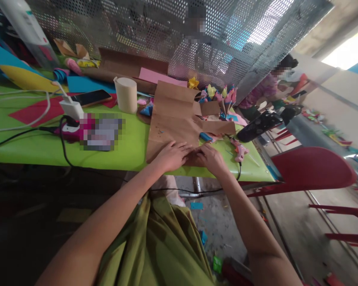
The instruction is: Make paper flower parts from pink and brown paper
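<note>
While brown kraft paper (173,123) lies at the green table's (133,147) near edge, I have the left hand (173,155) flat on it, probably steadying; right hand (211,156) bunched there, pinch can't tell; pink glue gun (240,151) near table's right end, presumably for reach.

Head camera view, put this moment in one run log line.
left hand: palm down on brown paper | right hand: at paper's near edge | pink glue gun: on green table, right of both hands
</note>
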`<state>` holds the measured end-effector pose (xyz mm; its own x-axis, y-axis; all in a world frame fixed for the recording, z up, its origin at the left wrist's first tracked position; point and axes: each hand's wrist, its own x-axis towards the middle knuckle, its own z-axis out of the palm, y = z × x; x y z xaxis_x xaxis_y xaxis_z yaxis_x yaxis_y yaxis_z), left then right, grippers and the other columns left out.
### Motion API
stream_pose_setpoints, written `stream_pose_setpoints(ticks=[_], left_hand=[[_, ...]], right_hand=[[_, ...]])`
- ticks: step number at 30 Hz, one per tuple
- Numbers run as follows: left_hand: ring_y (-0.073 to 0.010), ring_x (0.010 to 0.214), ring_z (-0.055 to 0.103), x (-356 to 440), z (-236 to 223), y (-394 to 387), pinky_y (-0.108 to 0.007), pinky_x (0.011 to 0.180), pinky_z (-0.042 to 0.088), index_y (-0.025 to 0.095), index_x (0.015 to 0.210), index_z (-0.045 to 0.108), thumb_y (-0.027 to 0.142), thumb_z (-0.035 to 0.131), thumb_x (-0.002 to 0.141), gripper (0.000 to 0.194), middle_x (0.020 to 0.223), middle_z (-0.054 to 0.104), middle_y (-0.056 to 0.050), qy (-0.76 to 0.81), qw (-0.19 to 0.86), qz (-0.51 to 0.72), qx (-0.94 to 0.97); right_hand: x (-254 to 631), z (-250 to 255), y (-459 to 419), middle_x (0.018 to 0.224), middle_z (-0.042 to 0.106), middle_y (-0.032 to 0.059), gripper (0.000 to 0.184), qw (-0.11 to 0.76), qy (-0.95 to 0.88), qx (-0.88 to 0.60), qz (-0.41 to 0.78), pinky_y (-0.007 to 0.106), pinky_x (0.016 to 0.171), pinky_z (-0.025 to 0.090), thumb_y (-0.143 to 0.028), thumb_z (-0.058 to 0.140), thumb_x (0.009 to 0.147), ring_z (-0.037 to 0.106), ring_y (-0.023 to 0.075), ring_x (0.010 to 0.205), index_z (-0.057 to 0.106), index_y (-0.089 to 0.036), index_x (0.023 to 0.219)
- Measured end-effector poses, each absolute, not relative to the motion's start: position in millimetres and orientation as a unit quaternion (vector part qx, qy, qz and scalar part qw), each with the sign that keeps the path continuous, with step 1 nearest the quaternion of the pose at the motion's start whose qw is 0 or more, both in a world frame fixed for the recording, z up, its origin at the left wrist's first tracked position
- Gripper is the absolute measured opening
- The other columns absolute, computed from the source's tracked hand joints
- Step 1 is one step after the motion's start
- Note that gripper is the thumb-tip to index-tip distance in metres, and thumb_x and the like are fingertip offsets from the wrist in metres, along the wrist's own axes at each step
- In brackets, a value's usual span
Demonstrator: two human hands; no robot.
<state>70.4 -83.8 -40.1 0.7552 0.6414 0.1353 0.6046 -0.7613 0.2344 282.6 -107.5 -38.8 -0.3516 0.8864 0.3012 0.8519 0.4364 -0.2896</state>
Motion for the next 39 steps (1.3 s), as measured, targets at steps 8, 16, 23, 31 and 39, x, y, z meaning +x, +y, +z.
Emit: stream_pose_setpoints(ticks=[8, 16, 23, 31, 39], left_hand=[[-0.0189, 0.143, 0.034, 71.1, -40.0, -83.1, -0.044, 0.116, 0.024, 0.028, 0.146, 0.042, 0.030, 0.030, 0.099, 0.048, 0.153, 0.044, -0.001, 0.333, 0.091, 0.102, 0.933], [-0.0188, 0.142, 0.035, 72.0, -43.9, -83.4, -0.044, 0.116, 0.023, 0.030, 0.145, 0.043, 0.030, 0.030, 0.100, 0.047, 0.152, 0.045, 0.000, 0.332, 0.085, 0.113, 0.932], [-0.0188, 0.143, 0.033, 70.9, -41.8, -84.4, -0.045, 0.116, 0.023, 0.026, 0.146, 0.042, 0.030, 0.029, 0.100, 0.048, 0.154, 0.041, 0.000, 0.335, 0.084, 0.102, 0.933], [-0.0184, 0.142, 0.035, 71.0, -44.5, -82.3, -0.043, 0.116, 0.023, 0.028, 0.145, 0.043, 0.030, 0.030, 0.099, 0.047, 0.154, 0.043, 0.000, 0.333, 0.079, 0.105, 0.934], [-0.0176, 0.142, 0.036, 70.4, -43.5, -82.3, -0.043, 0.115, 0.024, 0.030, 0.144, 0.045, 0.030, 0.031, 0.099, 0.046, 0.153, 0.044, 0.000, 0.333, 0.076, 0.105, 0.934]], right_hand=[[279.7, -52.1, -108.2, 0.088, 0.059, 0.0083, 0.013, 0.193, -0.809, -0.555, -0.018, 0.036, 0.076, 0.047, -0.013, 0.048, 0.089, 0.056, 0.0249, 0.085, 0.057, -0.022, 0.086], [281.1, -55.4, -122.4, 0.090, 0.063, 0.0085, 0.014, 0.244, -0.793, -0.557, -0.008, 0.039, 0.082, 0.048, -0.019, 0.047, 0.092, 0.059, 0.0261, 0.088, 0.061, -0.022, 0.092], [280.4, -49.7, -123.1, 0.097, 0.068, 0.0072, 0.019, 0.282, -0.794, -0.538, 0.021, 0.035, 0.082, 0.050, -0.019, 0.048, 0.093, 0.064, 0.0238, 0.091, 0.067, -0.023, 0.097], [281.5, -42.2, -121.0, 0.092, 0.066, 0.0077, 0.019, 0.224, -0.816, -0.533, 0.023, 0.034, 0.078, 0.048, -0.012, 0.049, 0.089, 0.061, 0.0238, 0.089, 0.065, -0.022, 0.091], [278.4, -37.7, -114.6, 0.087, 0.061, 0.0089, 0.012, 0.154, -0.809, -0.567, 0.020, 0.034, 0.072, 0.044, -0.012, 0.048, 0.087, 0.056, 0.0241, 0.082, 0.057, -0.020, 0.083]])
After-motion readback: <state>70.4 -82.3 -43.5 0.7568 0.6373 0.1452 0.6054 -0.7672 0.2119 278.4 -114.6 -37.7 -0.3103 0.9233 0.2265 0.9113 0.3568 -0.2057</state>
